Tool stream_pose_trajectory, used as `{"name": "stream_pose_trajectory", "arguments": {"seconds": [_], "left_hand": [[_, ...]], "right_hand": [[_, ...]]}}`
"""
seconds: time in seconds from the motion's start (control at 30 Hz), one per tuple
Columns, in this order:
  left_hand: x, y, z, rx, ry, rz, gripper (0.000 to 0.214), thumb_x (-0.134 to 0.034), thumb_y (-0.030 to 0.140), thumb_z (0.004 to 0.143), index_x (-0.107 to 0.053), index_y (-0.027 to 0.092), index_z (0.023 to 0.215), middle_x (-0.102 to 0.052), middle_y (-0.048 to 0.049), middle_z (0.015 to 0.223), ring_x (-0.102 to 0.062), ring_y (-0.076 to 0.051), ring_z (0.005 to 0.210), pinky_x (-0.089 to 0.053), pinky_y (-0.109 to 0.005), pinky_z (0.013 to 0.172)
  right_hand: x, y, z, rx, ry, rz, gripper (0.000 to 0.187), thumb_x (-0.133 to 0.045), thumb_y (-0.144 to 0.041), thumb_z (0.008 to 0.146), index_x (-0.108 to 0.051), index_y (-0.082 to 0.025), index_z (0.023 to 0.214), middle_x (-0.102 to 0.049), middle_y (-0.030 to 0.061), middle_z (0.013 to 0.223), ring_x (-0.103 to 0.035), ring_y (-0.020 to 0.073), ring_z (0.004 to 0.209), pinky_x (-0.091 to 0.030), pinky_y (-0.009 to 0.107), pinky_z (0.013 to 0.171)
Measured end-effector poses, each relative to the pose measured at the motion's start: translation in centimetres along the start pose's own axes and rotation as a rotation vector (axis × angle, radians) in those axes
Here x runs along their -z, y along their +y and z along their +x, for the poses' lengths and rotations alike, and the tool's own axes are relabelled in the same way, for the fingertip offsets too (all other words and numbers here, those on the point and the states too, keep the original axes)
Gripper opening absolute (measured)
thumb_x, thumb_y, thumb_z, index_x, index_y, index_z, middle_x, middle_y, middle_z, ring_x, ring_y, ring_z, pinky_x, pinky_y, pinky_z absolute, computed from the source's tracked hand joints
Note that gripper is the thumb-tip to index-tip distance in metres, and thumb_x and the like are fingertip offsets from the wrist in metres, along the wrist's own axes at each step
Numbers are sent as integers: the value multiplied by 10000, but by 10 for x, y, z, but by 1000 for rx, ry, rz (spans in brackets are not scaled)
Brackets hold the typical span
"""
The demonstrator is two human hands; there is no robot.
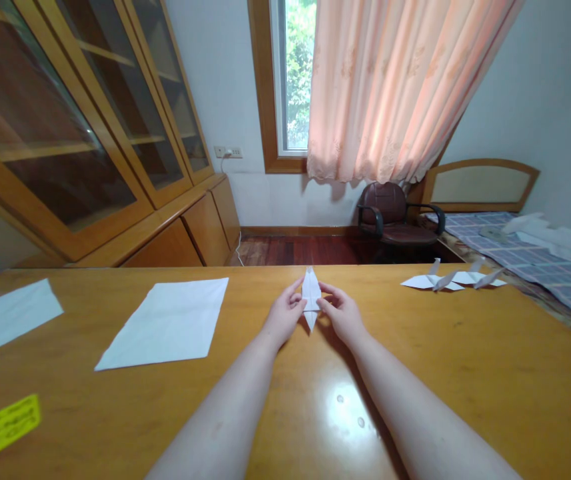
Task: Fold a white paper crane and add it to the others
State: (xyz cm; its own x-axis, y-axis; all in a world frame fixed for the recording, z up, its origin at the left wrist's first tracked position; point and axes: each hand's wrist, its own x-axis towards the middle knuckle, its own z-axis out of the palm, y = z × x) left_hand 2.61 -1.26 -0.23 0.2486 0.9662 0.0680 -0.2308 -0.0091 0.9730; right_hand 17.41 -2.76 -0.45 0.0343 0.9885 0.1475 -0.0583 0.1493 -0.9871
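Note:
Between my two hands is a small piece of folded white paper (311,291), narrow and pointed at its near and far ends. My left hand (285,312) pinches its left edge, thumb on top. On the opposite edge, my right hand (342,311) grips the paper with thumb and fingers. The paper is held at or just over the wooden table (315,373); whether it touches the top I cannot tell. Two folded paper birds (432,282) with spread wings stand at the table's far right.
A flat white paper sheet (170,323) lies left of my hands, another sheet (10,317) farther left. A yellow label with dark writing (2,430) is at the near left. Past the far edge stand a glass-fronted cabinet (110,133), an office chair (390,213) and a bed (540,247).

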Motion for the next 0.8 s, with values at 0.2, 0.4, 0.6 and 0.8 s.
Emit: {"name": "stream_pose_trajectory", "arguments": {"seconds": [0.2,0.4,0.6,0.8], "left_hand": [[-1,1,1,27,37,-25,506,-636,191,700,-474,185,1180,-632,-25,821,-630,-136,723,-487,-254,681],[-2,-1,2,17,63,-33,348,-660,231,681,-527,166,996,-651,-51,875,-638,-155,774,-497,-283,718],[-2,3,0,-12,70,47,140,-638,236,666,-573,156,760,-644,0,743,-606,-123,684,-469,-238,665],[0,6,-4,-3,103,242,112,-534,140,655,-640,158,688,-637,3,674,-576,-120,650,-423,-217,617]], "right_hand": [[1,1,1,3,0,58,434,-662,-268,667,-589,-199,1089,-622,81,1046,-582,136,708,-486,284,622],[2,0,2,-43,4,99,319,-693,-276,632,-621,-178,927,-662,46,822,-585,138,655,-466,277,614],[2,-2,0,-89,10,74,188,-671,-284,641,-653,-169,789,-641,19,692,-559,127,608,-437,275,621],[3,-3,-2,-97,8,81,75,-622,-222,630,-650,-181,687,-599,-12,621,-526,116,588,-408,255,604]]}}
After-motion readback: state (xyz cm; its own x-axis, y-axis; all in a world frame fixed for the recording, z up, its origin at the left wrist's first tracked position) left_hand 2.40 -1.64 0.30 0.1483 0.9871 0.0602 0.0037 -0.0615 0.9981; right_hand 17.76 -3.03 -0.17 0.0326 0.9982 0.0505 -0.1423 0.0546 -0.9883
